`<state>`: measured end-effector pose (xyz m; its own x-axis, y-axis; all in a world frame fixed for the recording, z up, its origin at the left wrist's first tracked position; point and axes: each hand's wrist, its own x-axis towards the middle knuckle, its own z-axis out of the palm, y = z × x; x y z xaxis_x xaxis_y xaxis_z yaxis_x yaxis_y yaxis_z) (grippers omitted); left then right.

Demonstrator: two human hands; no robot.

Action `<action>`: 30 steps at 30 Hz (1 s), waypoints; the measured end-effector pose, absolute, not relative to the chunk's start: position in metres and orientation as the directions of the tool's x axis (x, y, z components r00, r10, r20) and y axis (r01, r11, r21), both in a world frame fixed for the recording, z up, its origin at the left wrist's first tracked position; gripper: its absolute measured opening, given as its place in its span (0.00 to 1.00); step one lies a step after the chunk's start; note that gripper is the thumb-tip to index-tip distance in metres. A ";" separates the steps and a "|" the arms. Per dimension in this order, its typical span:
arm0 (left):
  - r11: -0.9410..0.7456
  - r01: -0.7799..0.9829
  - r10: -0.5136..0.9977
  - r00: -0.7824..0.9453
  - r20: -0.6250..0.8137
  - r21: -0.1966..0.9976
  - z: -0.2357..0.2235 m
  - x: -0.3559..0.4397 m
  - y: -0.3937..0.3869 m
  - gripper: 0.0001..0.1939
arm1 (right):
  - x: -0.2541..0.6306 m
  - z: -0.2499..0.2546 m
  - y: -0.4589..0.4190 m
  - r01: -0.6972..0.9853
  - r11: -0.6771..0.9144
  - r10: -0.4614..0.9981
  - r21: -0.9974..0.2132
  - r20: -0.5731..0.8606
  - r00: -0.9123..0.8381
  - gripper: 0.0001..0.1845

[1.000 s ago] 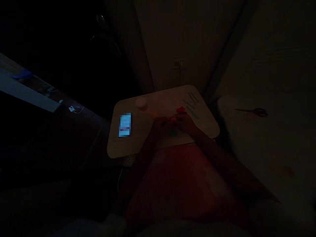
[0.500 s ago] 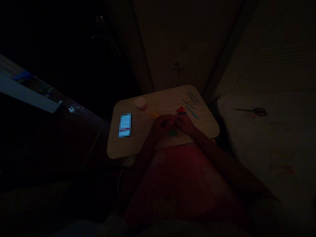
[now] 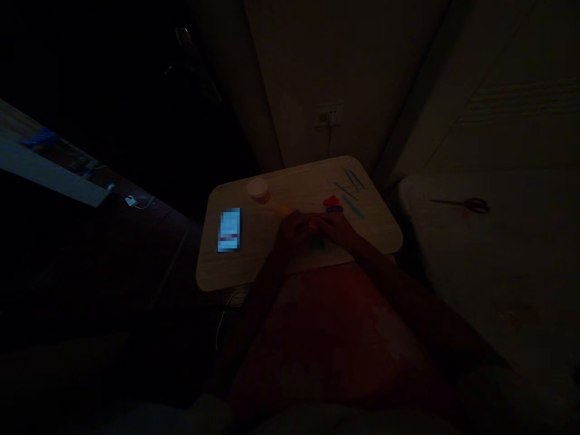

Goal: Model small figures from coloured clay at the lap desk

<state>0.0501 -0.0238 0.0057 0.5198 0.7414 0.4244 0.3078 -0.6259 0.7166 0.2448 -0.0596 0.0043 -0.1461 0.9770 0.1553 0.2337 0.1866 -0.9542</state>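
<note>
In dim light, my left hand (image 3: 292,231) and my right hand (image 3: 336,229) meet above a small wooden-topped table (image 3: 258,266). Their curled fingers close round a small orange-red lump of modelling clay (image 3: 314,223), partly hidden by them. Just below the hands lies a green lump (image 3: 317,243). A yellow lump (image 3: 283,211) is beyond my left hand; a red lump (image 3: 331,201) and a dark blue lump (image 3: 334,209) sit beyond my right fingers.
Several thin blue-green modelling tools (image 3: 352,205) lie at the table's back right. A lidded-looking tub (image 3: 258,190) stands back left, with a bright phone (image 3: 229,230) nearer. Scissors (image 3: 473,205) rest on a pale surface to the right. A wall socket (image 3: 328,115) holds a plug.
The hands stay together in nearly the same place, with small finger movements round the clay. More of the orange-red lump shows between them now. The picture is slightly darker.
</note>
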 end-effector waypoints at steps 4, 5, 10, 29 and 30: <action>-0.624 0.314 0.754 0.482 0.447 0.715 0.009 0.051 -0.026 0.16 | 0.244 0.005 -0.059 0.212 0.176 0.979 -0.961 0.148 -0.142 0.33; -0.620 0.321 0.761 0.466 0.451 0.715 0.010 0.051 -0.026 0.16 | 0.244 0.005 -0.060 0.213 0.177 0.979 -0.961 0.150 -0.138 0.33; -0.615 0.285 0.776 0.384 0.500 0.735 0.013 0.053 -0.028 0.12 | 0.244 0.002 -0.059 0.206 0.177 0.980 -0.963 0.153 -0.125 0.28; -0.405 0.302 0.887 0.360 0.290 0.863 0.014 0.054 -0.031 0.16 | 0.244 -0.004 -0.057 0.123 0.177 0.980 -0.976 0.164 -0.114 0.22; -0.390 0.302 0.890 0.365 0.272 0.870 0.014 0.054 -0.032 0.18 | 0.244 -0.004 -0.057 0.126 0.176 0.980 -0.976 0.162 -0.116 0.22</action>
<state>0.0542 -0.0317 0.0144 0.3654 0.8901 0.2723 0.3015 -0.3900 0.8700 0.2440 -0.0566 -0.0038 -0.1157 0.9800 0.1620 0.1264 0.1763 -0.9762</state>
